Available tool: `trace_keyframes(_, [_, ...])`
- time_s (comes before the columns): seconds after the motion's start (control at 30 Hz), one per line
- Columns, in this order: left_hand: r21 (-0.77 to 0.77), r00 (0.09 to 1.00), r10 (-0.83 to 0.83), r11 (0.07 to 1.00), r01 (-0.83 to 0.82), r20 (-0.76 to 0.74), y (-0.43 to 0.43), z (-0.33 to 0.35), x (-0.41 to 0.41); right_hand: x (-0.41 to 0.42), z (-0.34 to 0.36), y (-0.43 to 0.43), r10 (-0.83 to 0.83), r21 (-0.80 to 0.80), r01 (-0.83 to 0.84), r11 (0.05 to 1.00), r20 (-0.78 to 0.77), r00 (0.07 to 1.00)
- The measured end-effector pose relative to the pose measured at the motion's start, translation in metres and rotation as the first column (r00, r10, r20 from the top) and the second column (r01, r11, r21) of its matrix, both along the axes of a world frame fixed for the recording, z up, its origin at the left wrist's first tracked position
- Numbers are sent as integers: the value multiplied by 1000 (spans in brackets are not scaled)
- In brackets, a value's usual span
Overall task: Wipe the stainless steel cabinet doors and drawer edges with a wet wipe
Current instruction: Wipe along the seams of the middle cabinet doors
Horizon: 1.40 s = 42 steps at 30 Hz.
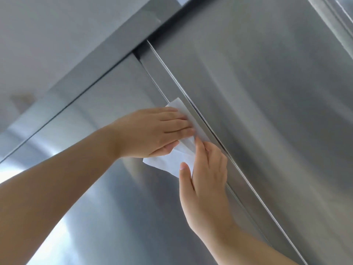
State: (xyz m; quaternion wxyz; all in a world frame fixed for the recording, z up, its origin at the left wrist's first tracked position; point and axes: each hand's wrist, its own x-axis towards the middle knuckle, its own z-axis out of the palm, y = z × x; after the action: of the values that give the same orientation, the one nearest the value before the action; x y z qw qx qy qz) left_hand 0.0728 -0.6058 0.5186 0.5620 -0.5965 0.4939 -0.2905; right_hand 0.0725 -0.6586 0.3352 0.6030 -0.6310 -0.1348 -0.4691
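1. The wet wipe (172, 161) lay over the edge of the left cabinet door (107, 111), right at the seam (172, 77) with the right cabinet door (267, 92).
2. The left hand (152, 131) had its grip spread, straight fingers pressing the wipe flat. The right hand (206, 169) seemed to pinch the wipe's lower part.
3. This step likely wanted steady pressure, with the wipe folded over the lip and slid along it.
4. Bare steel ran both ways along the seam, and the top rail (95, 60) ended it above.
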Motion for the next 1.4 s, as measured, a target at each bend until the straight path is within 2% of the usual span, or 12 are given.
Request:
trace_keyframes(0.17, [-40,990,48,998,-44,130,9,43,-10,5,50,2,11,-11,-10,1000,87,996])
trace_keyframes(0.33, [-95,978,86,993,-69,190,16,75,-14,7,89,2,14,-43,-8,999,147,989])
trace_keyframes(0.6, [-241,979,97,969,-52,181,30,85,-10,12,105,2,-64,-142,90,986,176,982])
trace_keyframes(0.7, [-239,986,92,969,-57,141,29,77,-8,11,93,4,-89,-186,119,975,165,982])
trace_keyframes(1.0, [-56,999,33,998,-35,-39,19,1,0,1,-12,1,-92,-226,101,969,52,994])
trace_keyframes(1.23, [17,979,-19,1000,23,-204,15,-122,11,-14,-137,-9,-81,-307,48,950,-98,992])
trace_keyframes(1.4, [56,961,88,996,-76,-261,12,-228,17,-25,-234,-19,-19,-307,-47,950,-211,977])
